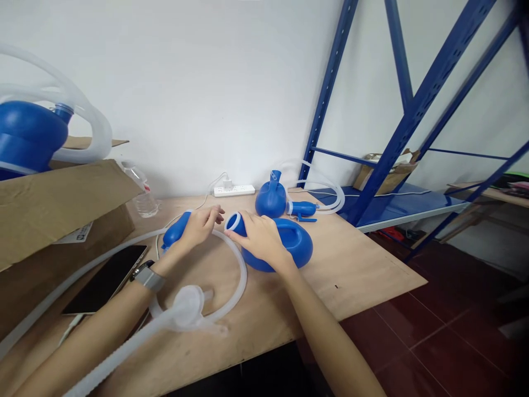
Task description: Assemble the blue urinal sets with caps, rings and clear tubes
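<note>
A: What does the cardboard box (61, 204) hold?
B: A blue bottle (28, 138) with looped hose sits on top.

A: Where are the hands?
B: The right hand (258, 237) rests curled over the neck of the nearest blue bottle (285, 242) on the table (351, 264). The left hand (200, 223) pinches the white tube (239, 264) beside a blue fitting (173, 231).

A: How many bottles?
B: Three; another (270, 198) stands behind, near a power strip (233, 190).

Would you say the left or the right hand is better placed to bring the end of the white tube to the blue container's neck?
Probably the left hand: its fingers rest on the white tube where the tube's end nears the neck. The right hand already lies on the blue container, steadying it on the table.
</note>
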Motion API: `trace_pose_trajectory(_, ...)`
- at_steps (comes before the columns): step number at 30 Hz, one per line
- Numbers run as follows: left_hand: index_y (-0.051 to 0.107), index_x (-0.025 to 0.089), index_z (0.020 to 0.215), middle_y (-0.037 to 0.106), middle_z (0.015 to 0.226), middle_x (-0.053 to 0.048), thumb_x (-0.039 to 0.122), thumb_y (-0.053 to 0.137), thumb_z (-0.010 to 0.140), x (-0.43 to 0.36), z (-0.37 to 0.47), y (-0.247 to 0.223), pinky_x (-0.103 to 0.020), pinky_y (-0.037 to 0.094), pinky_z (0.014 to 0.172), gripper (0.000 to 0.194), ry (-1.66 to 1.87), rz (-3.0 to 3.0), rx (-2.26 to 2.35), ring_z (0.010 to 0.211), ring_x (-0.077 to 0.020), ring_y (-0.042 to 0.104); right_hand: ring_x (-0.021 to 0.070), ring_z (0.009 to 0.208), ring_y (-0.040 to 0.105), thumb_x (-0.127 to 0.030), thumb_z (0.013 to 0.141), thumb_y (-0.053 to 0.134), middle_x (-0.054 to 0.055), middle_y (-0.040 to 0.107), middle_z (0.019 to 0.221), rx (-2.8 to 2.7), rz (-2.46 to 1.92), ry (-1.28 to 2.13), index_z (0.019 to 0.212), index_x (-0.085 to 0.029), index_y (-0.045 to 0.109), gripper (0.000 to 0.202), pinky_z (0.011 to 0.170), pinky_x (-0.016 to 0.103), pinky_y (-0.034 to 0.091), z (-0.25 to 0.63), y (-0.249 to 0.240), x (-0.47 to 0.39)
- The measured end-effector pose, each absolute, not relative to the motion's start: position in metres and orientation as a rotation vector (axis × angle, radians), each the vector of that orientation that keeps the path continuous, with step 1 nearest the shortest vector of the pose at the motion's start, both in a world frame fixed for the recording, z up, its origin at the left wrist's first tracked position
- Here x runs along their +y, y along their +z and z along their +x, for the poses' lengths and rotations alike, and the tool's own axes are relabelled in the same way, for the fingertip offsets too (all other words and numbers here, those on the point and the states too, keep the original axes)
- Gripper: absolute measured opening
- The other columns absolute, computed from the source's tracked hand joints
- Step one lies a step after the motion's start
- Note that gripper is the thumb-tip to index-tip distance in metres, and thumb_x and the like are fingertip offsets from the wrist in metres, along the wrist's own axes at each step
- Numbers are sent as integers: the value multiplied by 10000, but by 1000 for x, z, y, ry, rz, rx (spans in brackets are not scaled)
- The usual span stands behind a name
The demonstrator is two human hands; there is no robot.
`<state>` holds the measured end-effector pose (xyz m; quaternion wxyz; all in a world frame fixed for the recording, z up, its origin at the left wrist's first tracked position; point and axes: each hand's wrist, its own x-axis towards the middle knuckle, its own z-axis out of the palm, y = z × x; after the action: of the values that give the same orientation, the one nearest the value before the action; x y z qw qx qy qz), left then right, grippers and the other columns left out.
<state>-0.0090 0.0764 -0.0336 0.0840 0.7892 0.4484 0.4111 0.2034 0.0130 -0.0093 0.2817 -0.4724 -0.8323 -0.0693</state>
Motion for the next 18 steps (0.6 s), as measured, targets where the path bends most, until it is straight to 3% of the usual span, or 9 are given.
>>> trace_pose_trajectory(6,632,197,711,673,664,-34,440,439,1007,65,1,-24,-299,462,685,429,1049,2492,1203,636,-180,617,303,1058,720,-659,1004,508,123,763,1159,-2228,-1261,-178,1239,-155,609,566,914,380,480,203,-9,14)
trace_pose_trajectory(12,680,183,952,733,900,-50,473,505,989,54,1,2,-273,496,666,341,1083,2461,1120,770,-182,656,296,1029,728,-595,977,604,113,766,1153,-2214,-1229,-180,1257,-162,596,516,879,363,478,205,-9,13)
trace_pose_trajectory(16,654,192,833,696,908,-63,446,599,933,39,8,17,-347,494,853,279,1045,2657,1022,908,-229,642,303,960,741,-535,947,658,109,782,1057,-2233,-1268,-201,1199,-161,608,454,816,359,466,206,-10,17)
trace_pose_trajectory(18,626,192,789,671,853,-66,431,583,944,36,13,19,-367,475,841,288,950,2758,1026,880,-239,624,308,944,744,-497,953,655,116,785,1020,-2244,-1290,-224,1205,-149,602,433,796,357,459,206,-10,20)
